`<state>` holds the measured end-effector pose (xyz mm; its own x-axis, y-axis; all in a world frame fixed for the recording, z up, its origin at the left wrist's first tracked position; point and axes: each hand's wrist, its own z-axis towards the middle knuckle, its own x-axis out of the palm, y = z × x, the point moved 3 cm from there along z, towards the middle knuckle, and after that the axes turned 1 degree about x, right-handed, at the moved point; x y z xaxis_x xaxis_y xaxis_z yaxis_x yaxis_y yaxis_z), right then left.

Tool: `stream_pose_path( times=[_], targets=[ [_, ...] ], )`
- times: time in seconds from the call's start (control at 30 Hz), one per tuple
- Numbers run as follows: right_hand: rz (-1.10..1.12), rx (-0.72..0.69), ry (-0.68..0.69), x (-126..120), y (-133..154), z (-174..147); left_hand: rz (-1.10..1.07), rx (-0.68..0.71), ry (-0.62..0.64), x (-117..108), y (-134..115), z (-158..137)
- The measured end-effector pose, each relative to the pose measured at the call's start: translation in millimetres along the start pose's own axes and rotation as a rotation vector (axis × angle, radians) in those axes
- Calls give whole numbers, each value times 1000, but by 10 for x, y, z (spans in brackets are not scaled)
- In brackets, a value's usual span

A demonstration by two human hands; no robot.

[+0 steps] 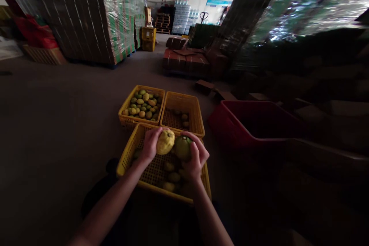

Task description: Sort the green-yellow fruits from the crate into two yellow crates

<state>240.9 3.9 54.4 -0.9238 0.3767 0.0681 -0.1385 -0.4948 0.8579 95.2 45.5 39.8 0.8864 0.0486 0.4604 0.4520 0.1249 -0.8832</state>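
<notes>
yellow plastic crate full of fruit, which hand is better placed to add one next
Probably the left hand: its lumpy yellow fruit is nearer that crate; the right hand, holding a rounded green fruit, is farther.

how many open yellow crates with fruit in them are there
3: the near crate, below the left hand and right hand; beyond it, side by side, the far-left crate and the far-right crate. Others may be hidden.

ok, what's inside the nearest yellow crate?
Loose fruit, mostly towards the right. Left hand, right hand, held yellow fruit and green fruit hide part of the interior.
</notes>
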Motion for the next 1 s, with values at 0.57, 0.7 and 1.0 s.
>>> stream_pose_path(
  times=[0.57, 0.7, 1.0],
  targets=[
    [-2, -27, -21, 58, 13, -178, -60, -115, 39, -121, -111, -88],
    [116, 151, -65, 70, -1, -120, -365, -463, -40, -77, 66, -59],
    [349, 680, -15, 167, -415, 17, -541, -687, -262, -132, 127, 50]
  ],
)
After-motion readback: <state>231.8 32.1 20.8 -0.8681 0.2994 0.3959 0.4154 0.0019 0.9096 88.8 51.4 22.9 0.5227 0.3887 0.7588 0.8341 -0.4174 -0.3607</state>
